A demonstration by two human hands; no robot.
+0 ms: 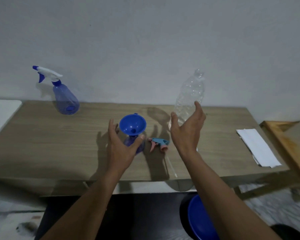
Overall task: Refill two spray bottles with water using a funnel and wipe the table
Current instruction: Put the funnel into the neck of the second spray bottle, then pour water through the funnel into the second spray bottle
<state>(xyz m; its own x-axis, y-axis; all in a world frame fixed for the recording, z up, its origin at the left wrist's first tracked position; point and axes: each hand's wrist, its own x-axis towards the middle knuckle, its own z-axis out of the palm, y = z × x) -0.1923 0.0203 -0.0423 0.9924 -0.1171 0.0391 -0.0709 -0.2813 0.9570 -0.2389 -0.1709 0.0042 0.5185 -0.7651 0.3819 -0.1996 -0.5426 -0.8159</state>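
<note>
A blue funnel (132,124) sits in the neck of a small blue spray bottle (132,142) at the middle of the wooden table (59,144). My left hand (121,144) is cupped around that bottle, fingers apart, thumb on its right side. Beside it lies a blue and pink trigger sprayer head (158,143) with its tube toward the front edge. A clear plastic water bottle (190,96), uncapped, stands behind my right hand (187,130), which is open just in front of it. A second blue spray bottle (64,96) with a white and blue trigger stands at the back left.
Folded white paper towels (256,147) lie at the table's right end, next to a wooden frame (287,148). A white surface (2,113) adjoins the left end. A blue round lid or basin (200,220) is below the front edge. The wall is close behind.
</note>
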